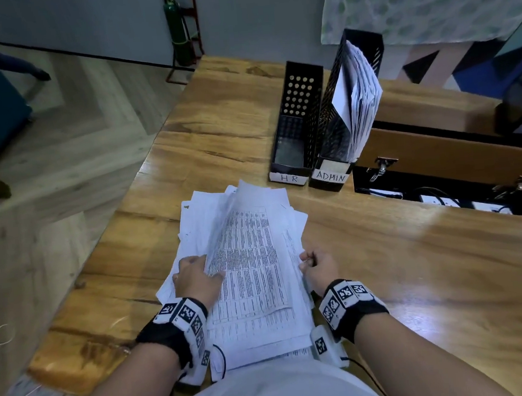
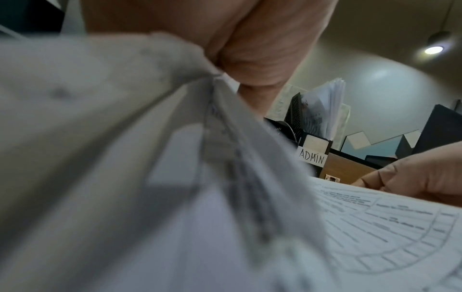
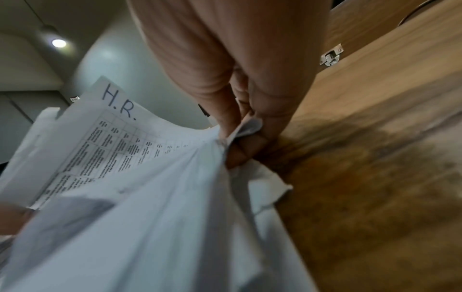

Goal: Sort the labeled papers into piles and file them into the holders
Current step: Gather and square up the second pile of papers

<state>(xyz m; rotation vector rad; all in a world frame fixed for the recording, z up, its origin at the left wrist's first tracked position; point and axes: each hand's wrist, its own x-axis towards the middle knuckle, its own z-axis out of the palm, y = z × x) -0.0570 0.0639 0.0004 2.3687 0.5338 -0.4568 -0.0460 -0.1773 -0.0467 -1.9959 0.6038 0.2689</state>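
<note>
A loose stack of printed papers (image 1: 256, 279) lies on the wooden table (image 1: 416, 279) in front of me. My left hand (image 1: 197, 274) pinches the left side of the upper sheets (image 2: 220, 122), which curl upward. My right hand (image 1: 316, 263) pinches the right edge of the sheets (image 3: 240, 134); the right wrist view shows a sheet marked "H.R." (image 3: 117, 102). Behind the stack stand two black holders: the one labelled HR (image 1: 297, 126) holds no papers, the one labelled ADMIN (image 1: 339, 135) holds a sheaf of papers (image 1: 361, 96).
To the right of the holders the table has an open cable hatch (image 1: 440, 190) with a raised wooden lid (image 1: 443, 152) and wires inside. The table's left edge drops to the floor. A green cylinder in a red stand (image 1: 181, 32) is by the far wall.
</note>
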